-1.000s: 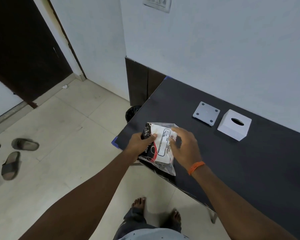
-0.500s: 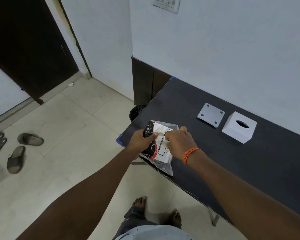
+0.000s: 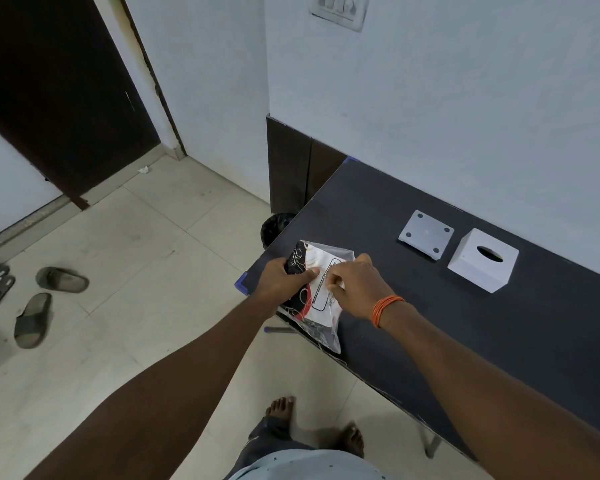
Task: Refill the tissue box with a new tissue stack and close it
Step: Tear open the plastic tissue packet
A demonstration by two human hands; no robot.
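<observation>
A clear plastic tissue pack (image 3: 321,299) with black, red and white print is held over the near left corner of the black table (image 3: 430,323). My left hand (image 3: 284,284) grips its left side, thumb on top. My right hand (image 3: 355,289), with an orange thread at the wrist, pinches the plastic on the pack's upper face. Further back on the table stands the white cube tissue box (image 3: 483,259) with an oval slot on top. Its grey square base plate (image 3: 426,234) with four dark dots lies flat just left of the box.
The table runs along a pale wall. A dark bin (image 3: 276,227) stands on the floor at the table's left end. Sandals (image 3: 45,299) lie on the tiled floor at the left, near a dark door. My bare feet (image 3: 312,420) are below the table's edge.
My right hand has slid from the pack's right edge onto its top face and closed into a pinch on the plastic. The camera view has shifted slightly; box and plate stay put.
</observation>
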